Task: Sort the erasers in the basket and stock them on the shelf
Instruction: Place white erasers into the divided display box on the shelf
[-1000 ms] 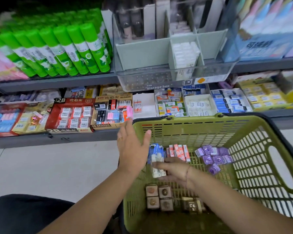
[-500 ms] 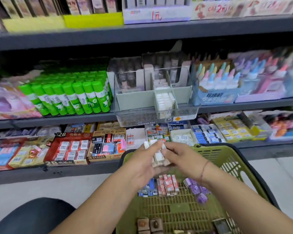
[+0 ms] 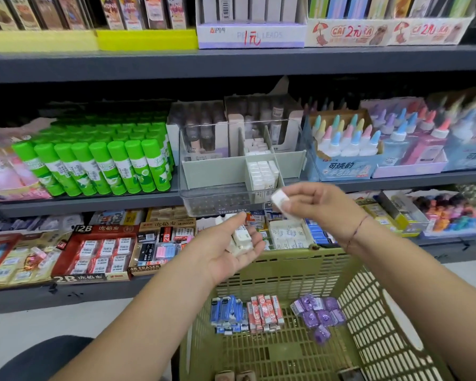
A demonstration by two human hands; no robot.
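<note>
White erasers (image 3: 241,240) sit cupped in our left hand (image 3: 231,247); our right hand (image 3: 318,206) pinches one eraser (image 3: 280,202) shelfward (blue, red, purple groups (image 3: 275,314) await in the basket (image 3: 368,325)).

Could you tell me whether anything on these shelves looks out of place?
Yes: the clear storage box juts past the middle shelf's edge, overhanging the eraser trays below. A small pink-and-white item also lies loose, tilted across the yellow packs at lower left.
</note>
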